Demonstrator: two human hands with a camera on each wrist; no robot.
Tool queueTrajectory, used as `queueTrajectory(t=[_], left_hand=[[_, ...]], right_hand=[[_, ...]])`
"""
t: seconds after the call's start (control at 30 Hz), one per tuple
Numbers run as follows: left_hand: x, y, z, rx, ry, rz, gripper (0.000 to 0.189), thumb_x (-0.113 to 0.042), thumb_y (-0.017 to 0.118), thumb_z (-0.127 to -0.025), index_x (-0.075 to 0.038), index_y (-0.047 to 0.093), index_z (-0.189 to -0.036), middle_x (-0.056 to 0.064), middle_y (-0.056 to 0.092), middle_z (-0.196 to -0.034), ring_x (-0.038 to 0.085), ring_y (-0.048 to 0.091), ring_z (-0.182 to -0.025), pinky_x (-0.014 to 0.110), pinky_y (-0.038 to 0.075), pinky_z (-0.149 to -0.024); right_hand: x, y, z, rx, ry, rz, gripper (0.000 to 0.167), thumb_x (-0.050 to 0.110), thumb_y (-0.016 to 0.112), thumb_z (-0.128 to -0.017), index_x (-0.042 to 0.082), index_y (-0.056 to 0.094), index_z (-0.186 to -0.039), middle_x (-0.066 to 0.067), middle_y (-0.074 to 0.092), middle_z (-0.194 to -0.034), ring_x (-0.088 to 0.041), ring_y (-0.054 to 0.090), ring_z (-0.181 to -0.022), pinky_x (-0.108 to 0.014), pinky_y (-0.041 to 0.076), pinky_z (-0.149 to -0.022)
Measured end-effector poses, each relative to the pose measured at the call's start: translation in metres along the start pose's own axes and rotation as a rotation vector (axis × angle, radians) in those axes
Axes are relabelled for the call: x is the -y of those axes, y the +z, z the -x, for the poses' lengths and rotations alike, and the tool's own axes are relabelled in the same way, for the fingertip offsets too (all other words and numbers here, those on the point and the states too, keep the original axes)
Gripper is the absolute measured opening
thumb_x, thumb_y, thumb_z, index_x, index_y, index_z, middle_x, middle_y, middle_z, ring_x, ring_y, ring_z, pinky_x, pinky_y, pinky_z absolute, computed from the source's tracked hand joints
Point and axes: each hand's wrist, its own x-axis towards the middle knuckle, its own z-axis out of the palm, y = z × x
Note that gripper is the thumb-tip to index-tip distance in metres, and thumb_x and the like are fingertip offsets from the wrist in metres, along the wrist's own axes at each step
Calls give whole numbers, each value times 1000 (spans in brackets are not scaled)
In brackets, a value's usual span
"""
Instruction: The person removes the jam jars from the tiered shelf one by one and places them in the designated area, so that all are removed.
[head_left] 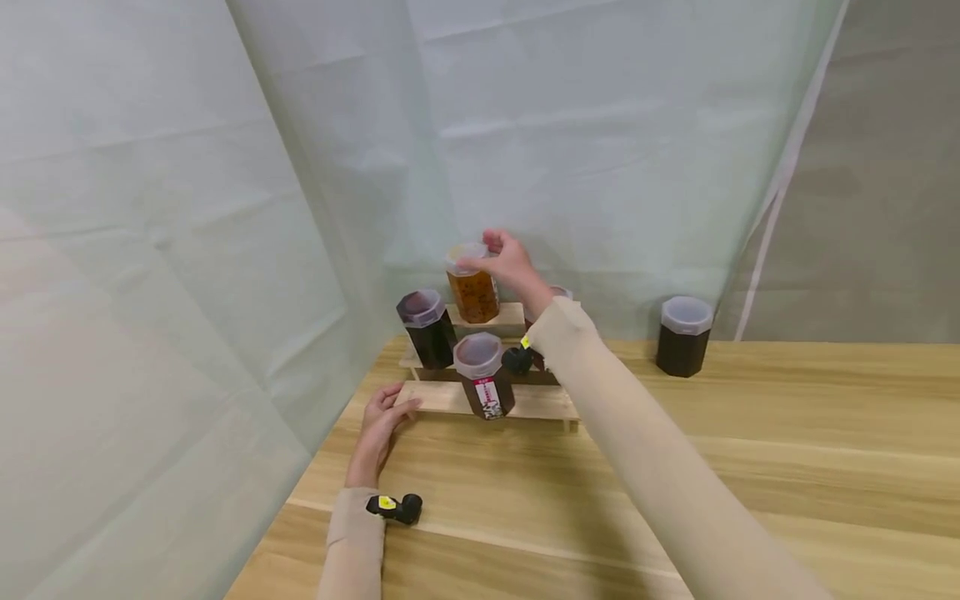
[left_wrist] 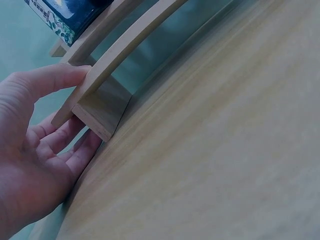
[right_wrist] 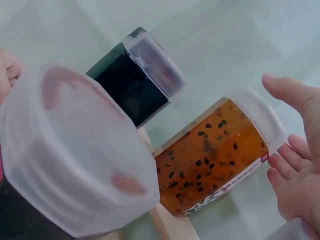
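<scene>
Left grip (head_left: 380, 421) holds wooden rack (head_left: 435, 397) — right grip (head_left: 513, 262) spread beside amber jar (head_left: 476, 297).

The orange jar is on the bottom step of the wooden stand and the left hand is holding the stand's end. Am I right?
Not quite: the orange jar is on the top step, as the head view shows. The left hand is indeed holding the end of the wooden stand.

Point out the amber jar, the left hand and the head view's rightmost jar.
Amber jar (right_wrist: 214, 156): right wrist view, on its dark-specked side.
Left hand (head_left: 379, 423): head view, middle of the hand.
Rightmost jar (head_left: 682, 346): head view, on its dark side.
</scene>
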Motion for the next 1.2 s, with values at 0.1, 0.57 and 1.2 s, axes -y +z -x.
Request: queueTrajectory(t=[0.1, 0.57, 1.2], left_hand=[[-1, 0, 0, 22, 2, -8, 60, -7, 69, -88, 3, 40, -140, 28, 45, -144, -6, 56, -83, 12, 48, -71], [-9, -23, 4, -1, -27, -33, 62, -8, 68, -89, 0, 38, -142, 22, 47, -143, -8, 56, -82, 12, 48, -72], [-4, -34, 9, -12, -31, -5, 61, -6, 67, -88, 1, 37, -141, 8, 58, -128, -6, 58, -81, 13, 50, -71]], right_hand=[[1, 0, -1, -4, 16, 2, 75, 21, 75, -86, 3, 36, -148, -12, 40, -153, -25, 38, -141, -37, 34, -116], [8, 21, -5, 83, 26, 74, 81, 23, 76, -83, 5, 33, -149, -13, 42, -151, -27, 43, -137, -38, 36, -115], [9, 36, -1, 97, 11, 164, 80, 26, 75, -84, 6, 34, -150, -15, 43, -149, -30, 45, -134, -43, 39, -112]])
